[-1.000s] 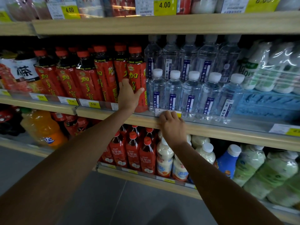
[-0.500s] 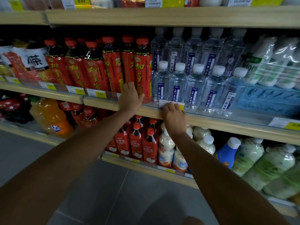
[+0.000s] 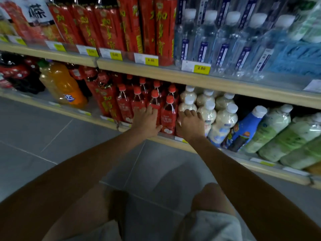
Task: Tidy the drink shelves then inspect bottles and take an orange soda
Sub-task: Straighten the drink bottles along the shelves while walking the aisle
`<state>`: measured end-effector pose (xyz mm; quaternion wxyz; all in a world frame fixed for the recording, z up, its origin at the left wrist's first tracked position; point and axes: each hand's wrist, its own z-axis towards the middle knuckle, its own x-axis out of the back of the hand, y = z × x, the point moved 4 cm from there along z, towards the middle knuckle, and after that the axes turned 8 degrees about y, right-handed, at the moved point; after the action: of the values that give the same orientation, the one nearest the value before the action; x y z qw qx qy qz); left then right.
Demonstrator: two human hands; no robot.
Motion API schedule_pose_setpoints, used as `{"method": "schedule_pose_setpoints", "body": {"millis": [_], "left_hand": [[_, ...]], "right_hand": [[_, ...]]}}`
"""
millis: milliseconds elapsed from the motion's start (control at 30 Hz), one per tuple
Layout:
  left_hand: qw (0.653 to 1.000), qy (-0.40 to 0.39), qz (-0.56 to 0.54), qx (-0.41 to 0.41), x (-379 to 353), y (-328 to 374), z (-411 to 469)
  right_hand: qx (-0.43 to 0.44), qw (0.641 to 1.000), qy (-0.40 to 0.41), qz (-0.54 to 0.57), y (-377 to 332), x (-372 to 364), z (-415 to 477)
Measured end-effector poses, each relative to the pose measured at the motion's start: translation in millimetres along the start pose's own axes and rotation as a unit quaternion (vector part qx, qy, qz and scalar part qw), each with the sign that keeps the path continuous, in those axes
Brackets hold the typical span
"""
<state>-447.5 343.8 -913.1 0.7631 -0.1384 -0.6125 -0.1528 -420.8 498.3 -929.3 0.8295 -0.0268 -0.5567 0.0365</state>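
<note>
Left hand [image 3: 147,121] flat against red bottles [image 3: 168,117], right hand [image 3: 190,126] flat against cream bottles [image 3: 225,117]; neither grasping. Press both rows evenly farther in

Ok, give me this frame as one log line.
stage: tidying lower shelf | left hand: fingers on small red bottles | right hand: against milky bottles, grip unclear | orange soda: untouched, at left

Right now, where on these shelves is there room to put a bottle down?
Bare upper shelf in front of the blue pack, right of the water bottles. A dark gap between the cream bottles and the blue bottle. Crowded: the small red bottles at the left hand and right hand.
</note>
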Motion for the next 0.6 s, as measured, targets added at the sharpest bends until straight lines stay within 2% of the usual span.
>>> {"method": "schedule_pose_setpoints", "body": {"millis": [167, 367, 500, 600], "left_hand": [[0.998, -0.063, -0.011, -0.004, -55, 18, -13], [0.995, -0.076, -0.049, -0.039, -121, 26, -16], [0.986, -0.150, -0.044, -0.066, -142, 20, -21], [0.970, -0.235, -0.033, -0.054, -126, 4, -24]], "right_hand": [[-0.038, 0.997, -0.064, -0.008, 7, -38, -27], [-0.068, 0.989, -0.133, -0.018, 12, -97, -57], [-0.091, 0.974, -0.207, -0.025, 6, -120, -69], [-0.106, 0.961, -0.253, -0.022, -9, -106, -68]]}}
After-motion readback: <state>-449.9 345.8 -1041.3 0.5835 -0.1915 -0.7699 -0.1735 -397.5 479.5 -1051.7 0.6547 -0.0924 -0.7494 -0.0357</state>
